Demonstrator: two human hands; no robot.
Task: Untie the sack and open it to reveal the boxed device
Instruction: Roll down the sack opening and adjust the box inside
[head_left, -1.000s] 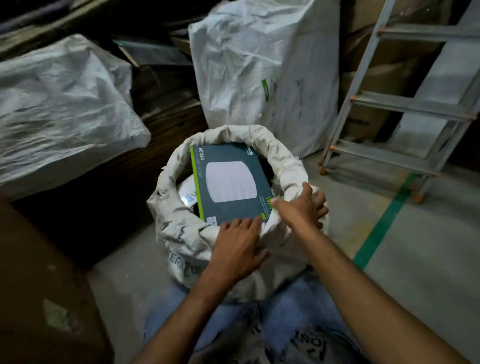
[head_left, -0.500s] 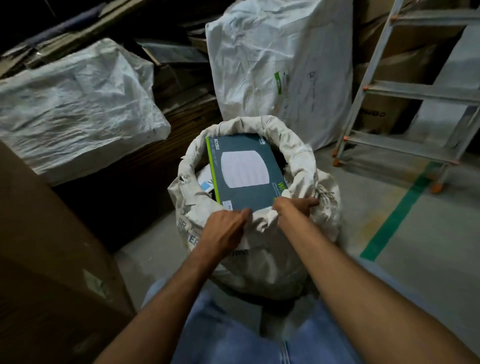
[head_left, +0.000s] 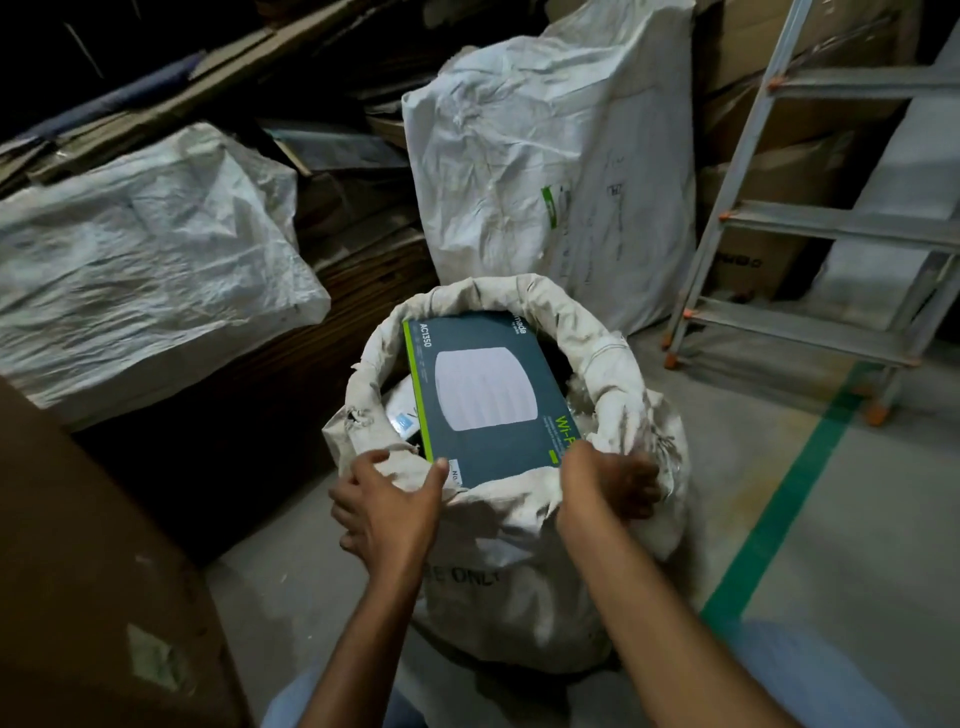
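A dirty white sack (head_left: 519, 561) stands on the floor between my knees, its mouth rolled down and wide open. A dark green device box (head_left: 483, 395) with a white round picture and a lime stripe lies flat on top inside it. My left hand (head_left: 387, 509) grips the near left part of the rolled rim, thumb over the cloth by the box's corner. My right hand (head_left: 605, 486) clutches the near right part of the rim. A smaller white item (head_left: 402, 415) shows inside, left of the box.
A tall white sack (head_left: 550, 156) stands behind, another (head_left: 140, 265) lies on a dark stack at left. An aluminium ladder (head_left: 810, 223) leans at right over a green floor line (head_left: 779, 499). A brown carton (head_left: 88, 587) sits near left.
The view has drawn closer to the sack. Both hands have shifted along the near rim, the left now spread with its thumb on top, and the rim sits lower around the box.
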